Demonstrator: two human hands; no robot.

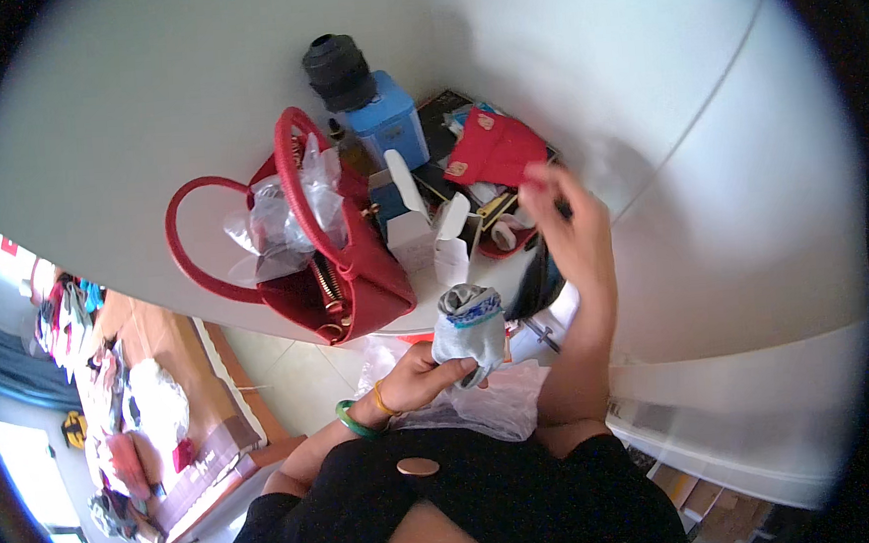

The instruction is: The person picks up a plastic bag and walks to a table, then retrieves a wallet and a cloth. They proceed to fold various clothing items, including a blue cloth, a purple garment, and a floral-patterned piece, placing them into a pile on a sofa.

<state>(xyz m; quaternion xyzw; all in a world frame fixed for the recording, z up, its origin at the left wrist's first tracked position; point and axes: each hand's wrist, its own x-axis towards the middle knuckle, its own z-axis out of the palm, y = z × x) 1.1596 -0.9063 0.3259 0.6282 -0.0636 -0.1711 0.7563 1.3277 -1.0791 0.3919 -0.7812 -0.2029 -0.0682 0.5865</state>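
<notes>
My left hand (430, 376) holds a grey cloth bundle (470, 340), rolled up like a pair of socks, with a blue patterned band near its top. The thumb presses on its lower front. Farther out on the right, my right hand (573, 226) is raised and slightly blurred, its fingers bent. Its fingertips overlap the lower right corner of a red packet (498, 147) with gold figures; whether they grip it I cannot tell. A clear plastic bag (506, 401) lies below the bundle, close to my body.
A red handbag (379, 282) with clear plastic inside stands on the white table (425, 302). Open white boxes (411, 235), a blue container (395, 117), a black cylindrical object (338, 72) and a red dish (504, 246) crowd the corner. Walls close in behind. A bed (146, 319) with clothes lies left.
</notes>
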